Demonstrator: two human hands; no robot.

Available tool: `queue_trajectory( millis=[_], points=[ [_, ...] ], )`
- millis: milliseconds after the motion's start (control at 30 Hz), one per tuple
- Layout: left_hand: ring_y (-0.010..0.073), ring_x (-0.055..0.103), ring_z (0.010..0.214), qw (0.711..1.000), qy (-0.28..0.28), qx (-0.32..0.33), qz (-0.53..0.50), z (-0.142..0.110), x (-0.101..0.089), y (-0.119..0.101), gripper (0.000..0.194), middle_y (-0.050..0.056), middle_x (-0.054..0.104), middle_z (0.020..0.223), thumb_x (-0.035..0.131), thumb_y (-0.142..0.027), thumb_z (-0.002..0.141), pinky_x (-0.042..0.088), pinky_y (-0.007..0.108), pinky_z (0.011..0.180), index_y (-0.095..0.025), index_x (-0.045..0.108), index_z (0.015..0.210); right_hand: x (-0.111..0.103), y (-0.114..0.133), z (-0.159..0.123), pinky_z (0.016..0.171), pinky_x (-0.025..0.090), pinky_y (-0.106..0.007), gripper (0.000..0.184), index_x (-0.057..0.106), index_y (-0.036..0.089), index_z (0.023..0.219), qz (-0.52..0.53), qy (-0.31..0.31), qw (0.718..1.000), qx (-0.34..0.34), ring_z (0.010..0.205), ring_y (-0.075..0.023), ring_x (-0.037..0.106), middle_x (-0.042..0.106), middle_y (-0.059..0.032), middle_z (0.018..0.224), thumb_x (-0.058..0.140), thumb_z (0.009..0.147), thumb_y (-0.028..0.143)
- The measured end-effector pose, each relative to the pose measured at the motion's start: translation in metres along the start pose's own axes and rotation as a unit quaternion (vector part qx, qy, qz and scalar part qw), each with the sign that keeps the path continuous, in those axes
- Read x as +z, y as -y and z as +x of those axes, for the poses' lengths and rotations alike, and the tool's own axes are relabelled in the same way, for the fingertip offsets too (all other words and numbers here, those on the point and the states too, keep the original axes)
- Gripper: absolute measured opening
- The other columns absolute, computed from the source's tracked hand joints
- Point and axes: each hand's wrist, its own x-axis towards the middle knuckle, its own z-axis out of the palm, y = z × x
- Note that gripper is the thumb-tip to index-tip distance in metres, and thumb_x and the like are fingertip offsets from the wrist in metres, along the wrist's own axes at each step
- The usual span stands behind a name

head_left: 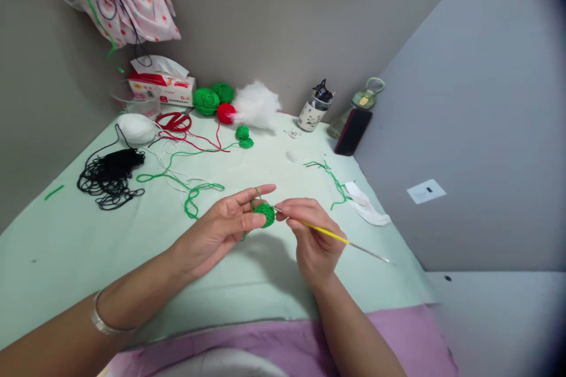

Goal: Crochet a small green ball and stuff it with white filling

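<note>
Between the thumb and fingers of my left hand (225,221) sits a small round green crochet piece (265,215). Green yarn loops over the raised index finger of that hand. My right hand (313,235) grips a crochet hook (325,231) with a yellow handle, its tip touching the edge of the green piece. The hook's other metal end points out to the right. Loose green yarn (191,203) lies on the table beyond my left hand. Two small green crocheted pieces (243,136) rest farther back.
Around the back stand a tissue box (177,93), green yarn balls (206,101), a red ball (226,113), white stuffing (257,106), a patterned cup (312,115), a bottle (338,126) and a phone (353,132). Black yarn (112,177) and red-handled scissors (174,122) lie left; green scraps (336,179) lie right.
</note>
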Motion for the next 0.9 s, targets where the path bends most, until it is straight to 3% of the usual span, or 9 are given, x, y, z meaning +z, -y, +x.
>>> queue_trajectory(
  millis=[133, 300, 500, 633, 733, 833, 900],
  points=[
    [0.0122, 0.052, 0.091, 0.999, -0.019, 0.016, 0.034, 0.0, -0.002, -0.004, 0.054, 0.0, 0.06, 0.098, 0.088, -0.023, 0.072, 0.04, 0.024, 0.086, -0.03, 0.075, 0.123, -0.003, 0.001, 0.002, 0.074, 0.059, -0.038, 0.023, 0.078, 0.027, 0.103, 0.04, 0.003, 0.998, 0.049, 0.086, -0.0212, 0.071, 0.077, -0.0044, 0.091, 0.062, 0.096, 0.012],
    [0.013, 0.052, 0.09, 0.992, -0.026, 0.047, 0.11, 0.001, -0.007, -0.008, 0.051, -0.001, 0.056, 0.095, 0.088, -0.022, 0.071, 0.041, 0.025, 0.084, -0.034, 0.076, 0.12, -0.005, 0.0, 0.003, 0.063, 0.054, -0.034, 0.016, 0.079, 0.026, 0.096, 0.107, -0.013, 0.987, 0.12, 0.072, -0.0176, 0.067, 0.074, -0.0042, 0.085, 0.065, 0.095, 0.019],
    [0.013, 0.051, 0.088, 0.988, -0.014, 0.036, 0.15, -0.002, -0.012, -0.012, 0.043, -0.002, 0.058, 0.094, 0.085, -0.026, 0.074, 0.039, 0.025, 0.081, -0.035, 0.078, 0.115, -0.007, -0.001, 0.01, 0.056, 0.051, -0.028, 0.011, 0.08, 0.023, 0.086, 0.21, -0.031, 0.951, 0.224, 0.061, -0.0132, 0.063, 0.071, -0.0026, 0.078, 0.072, 0.091, 0.029],
    [0.0158, 0.056, 0.097, 0.99, 0.019, 0.029, 0.138, -0.001, -0.012, -0.008, 0.039, 0.0, 0.066, 0.105, 0.075, -0.032, 0.086, 0.039, 0.029, 0.091, -0.034, 0.074, 0.125, -0.009, -0.002, 0.011, 0.058, 0.053, -0.028, 0.012, 0.08, 0.024, 0.09, 0.274, 0.023, 0.921, 0.277, 0.062, -0.0126, 0.064, 0.071, -0.0027, 0.081, 0.074, 0.09, 0.034],
    [0.0172, 0.059, 0.101, 0.991, 0.043, 0.044, 0.123, 0.001, -0.009, -0.004, 0.041, 0.0, 0.071, 0.109, 0.073, -0.031, 0.09, 0.039, 0.032, 0.096, -0.034, 0.07, 0.13, -0.007, -0.002, 0.008, 0.061, 0.053, -0.028, 0.012, 0.081, 0.027, 0.098, 0.245, 0.042, 0.937, 0.244, 0.069, -0.0126, 0.065, 0.072, -0.003, 0.088, 0.07, 0.093, 0.029],
    [0.0164, 0.06, 0.101, 0.991, 0.043, 0.05, 0.116, 0.002, -0.007, -0.003, 0.04, 0.0, 0.072, 0.108, 0.073, -0.03, 0.09, 0.039, 0.031, 0.095, -0.033, 0.07, 0.13, -0.003, 0.0, 0.005, 0.062, 0.051, -0.028, 0.016, 0.081, 0.029, 0.1, 0.162, 0.025, 0.97, 0.179, 0.074, -0.0135, 0.064, 0.071, -0.0036, 0.091, 0.068, 0.095, 0.023],
    [0.0166, 0.059, 0.102, 0.991, 0.034, 0.043, 0.118, 0.002, -0.006, -0.002, 0.041, 0.0, 0.072, 0.109, 0.073, -0.031, 0.091, 0.038, 0.03, 0.095, -0.032, 0.07, 0.131, -0.002, 0.001, 0.004, 0.061, 0.05, -0.028, 0.017, 0.081, 0.03, 0.101, 0.144, 0.02, 0.976, 0.16, 0.073, -0.0137, 0.063, 0.071, -0.0037, 0.092, 0.067, 0.095, 0.022]
  ],
)
